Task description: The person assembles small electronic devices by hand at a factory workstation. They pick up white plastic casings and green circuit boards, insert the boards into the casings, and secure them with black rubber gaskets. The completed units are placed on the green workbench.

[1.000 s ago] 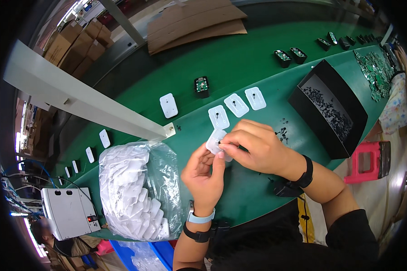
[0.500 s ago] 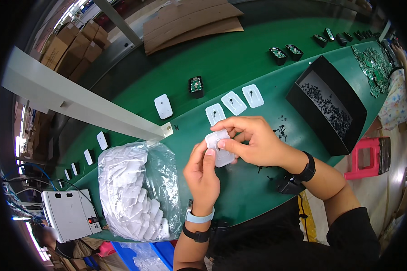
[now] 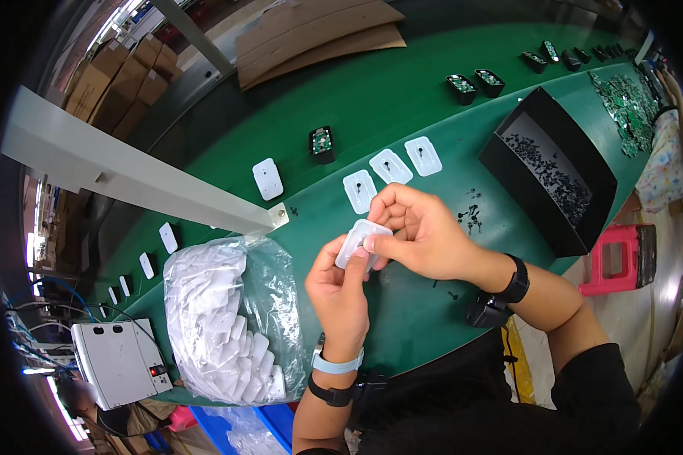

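Observation:
Both of my hands meet over the green belt and hold one white plastic cover [image 3: 358, 241]. My left hand [image 3: 341, 292] grips it from below with thumb and fingers. My right hand [image 3: 421, 231] closes on its upper right edge, fingertips pressed to the cover's face. Three white covers [image 3: 391, 167], each with a small black part in the middle, lie in a row just beyond my hands. A few small black parts [image 3: 470, 216] are scattered on the belt to the right of my right hand.
A clear bag of white covers [image 3: 220, 318] lies left of my hands. A black box of small black parts [image 3: 554, 171] stands at the right. More white covers [image 3: 268, 178] and black modules [image 3: 322, 144] sit along the belt. A white machine [image 3: 118, 360] is at the lower left.
My hands and the cover have stayed in nearly the same place; the right fingers have shifted on the cover's face and the cover has tilted slightly.

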`<action>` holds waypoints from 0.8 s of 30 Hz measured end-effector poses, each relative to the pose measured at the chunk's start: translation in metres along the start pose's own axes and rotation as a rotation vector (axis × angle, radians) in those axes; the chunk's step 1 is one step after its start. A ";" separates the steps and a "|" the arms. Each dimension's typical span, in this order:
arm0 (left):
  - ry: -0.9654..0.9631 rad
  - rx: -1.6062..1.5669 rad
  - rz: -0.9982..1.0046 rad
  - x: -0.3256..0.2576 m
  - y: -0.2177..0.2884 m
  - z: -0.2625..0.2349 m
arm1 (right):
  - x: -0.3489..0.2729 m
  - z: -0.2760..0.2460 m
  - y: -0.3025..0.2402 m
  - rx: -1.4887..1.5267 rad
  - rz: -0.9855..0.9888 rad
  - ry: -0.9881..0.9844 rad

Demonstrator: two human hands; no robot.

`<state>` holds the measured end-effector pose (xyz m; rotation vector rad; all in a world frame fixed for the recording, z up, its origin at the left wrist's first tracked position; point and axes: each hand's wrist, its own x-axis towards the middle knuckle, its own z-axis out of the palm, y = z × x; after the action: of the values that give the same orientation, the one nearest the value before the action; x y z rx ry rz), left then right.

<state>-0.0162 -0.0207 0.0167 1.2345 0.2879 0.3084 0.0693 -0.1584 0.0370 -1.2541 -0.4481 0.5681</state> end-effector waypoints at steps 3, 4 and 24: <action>0.031 0.017 0.003 -0.001 0.000 0.000 | 0.000 0.004 0.002 0.021 0.016 -0.016; 0.036 0.025 0.002 -0.001 0.001 0.000 | 0.000 0.002 0.003 0.019 0.016 -0.029; 0.187 -0.257 0.203 0.034 0.002 -0.035 | 0.177 0.006 0.026 -1.355 -0.154 0.189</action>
<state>0.0017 0.0231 0.0060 0.9832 0.2748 0.6193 0.1998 -0.0382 0.0146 -2.4954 -0.8035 -0.0839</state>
